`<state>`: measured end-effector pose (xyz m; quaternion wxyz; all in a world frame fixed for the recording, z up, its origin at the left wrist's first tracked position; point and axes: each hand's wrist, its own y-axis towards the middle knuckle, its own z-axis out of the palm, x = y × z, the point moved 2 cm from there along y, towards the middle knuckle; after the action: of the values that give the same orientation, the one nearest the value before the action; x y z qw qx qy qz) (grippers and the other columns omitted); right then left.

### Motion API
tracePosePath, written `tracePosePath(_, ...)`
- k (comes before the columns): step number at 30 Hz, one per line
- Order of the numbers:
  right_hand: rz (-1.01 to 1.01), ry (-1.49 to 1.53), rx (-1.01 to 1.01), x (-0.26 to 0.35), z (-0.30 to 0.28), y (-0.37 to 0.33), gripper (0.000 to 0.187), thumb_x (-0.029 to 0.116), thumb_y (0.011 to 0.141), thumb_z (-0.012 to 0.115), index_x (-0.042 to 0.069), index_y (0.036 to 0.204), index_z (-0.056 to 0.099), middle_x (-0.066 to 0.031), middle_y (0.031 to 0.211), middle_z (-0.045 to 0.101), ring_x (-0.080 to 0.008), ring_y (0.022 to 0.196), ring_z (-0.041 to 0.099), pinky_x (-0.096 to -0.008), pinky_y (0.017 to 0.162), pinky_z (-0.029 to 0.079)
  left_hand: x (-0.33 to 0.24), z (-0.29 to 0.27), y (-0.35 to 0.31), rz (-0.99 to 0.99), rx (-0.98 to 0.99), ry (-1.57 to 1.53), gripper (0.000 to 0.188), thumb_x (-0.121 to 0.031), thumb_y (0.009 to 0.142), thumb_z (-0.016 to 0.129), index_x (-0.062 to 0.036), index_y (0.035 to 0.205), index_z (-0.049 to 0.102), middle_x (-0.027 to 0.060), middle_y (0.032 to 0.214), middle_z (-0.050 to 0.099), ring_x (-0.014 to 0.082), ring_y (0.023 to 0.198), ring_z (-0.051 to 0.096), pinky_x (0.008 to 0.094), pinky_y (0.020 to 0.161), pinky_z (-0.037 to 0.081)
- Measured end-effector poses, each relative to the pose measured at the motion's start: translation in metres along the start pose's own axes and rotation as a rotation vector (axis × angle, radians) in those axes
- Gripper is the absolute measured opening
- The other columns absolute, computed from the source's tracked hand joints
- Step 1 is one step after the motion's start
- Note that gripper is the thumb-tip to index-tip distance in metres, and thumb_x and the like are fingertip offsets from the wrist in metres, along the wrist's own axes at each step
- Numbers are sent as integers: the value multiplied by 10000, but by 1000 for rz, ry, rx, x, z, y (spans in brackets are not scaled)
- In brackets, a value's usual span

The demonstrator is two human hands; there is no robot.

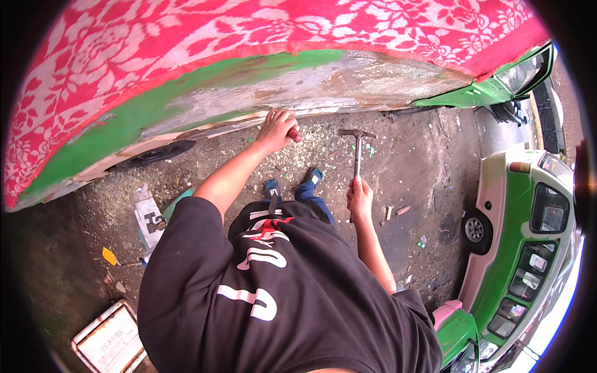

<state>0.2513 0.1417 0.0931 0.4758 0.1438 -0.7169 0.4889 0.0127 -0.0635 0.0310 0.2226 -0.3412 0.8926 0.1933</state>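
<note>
Ahead of me stretches a vehicle's side panel (298,85), green at the edges with a wide scraped, greyish patch. My left hand (275,132) is closed at the panel's lower edge around a tool with a reddish-brown handle (295,134); the tool's other end is hidden behind the fingers. My right hand (360,198) grips the shaft of a hammer (357,149). The hammer is held head up, away from the panel and to the right of my left hand. A red and white floral cloth (249,23) drapes over the vehicle above the panel.
Pale chips (317,133) litter the ground near my feet. A green and white van (519,230) stands at right, another green vehicle (472,93) at far right. Paper (147,214) and a yellow scrap (110,256) lie left; a rusty-edged white panel (112,339) is at lower left.
</note>
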Motion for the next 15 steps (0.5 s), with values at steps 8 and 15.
tracePosePath(8, -52, -116, -45, 35, -13, -13, 365, 398, 1019, 472, 110, 799, 508, 82, 542, 344, -25, 415, 280, -227, 361, 199, 8, 7, -49, -273, -132, -215, 281, -151, 786, 713, -165, 1063, 669, 62, 1182, 567, 298, 1076, 591, 416, 897, 493)
tracePosePath(15, -75, -105, 23, 56, -8, -13, 360, 401, 1019, 474, 112, 807, 509, 87, 543, 345, -20, 416, 277, -224, 366, 194, 9, 9, -69, -317, -338, -412, 227, -40, 799, 646, -106, 1016, 653, 97, 1033, 605, 284, 954, 621, 384, 810, 501)
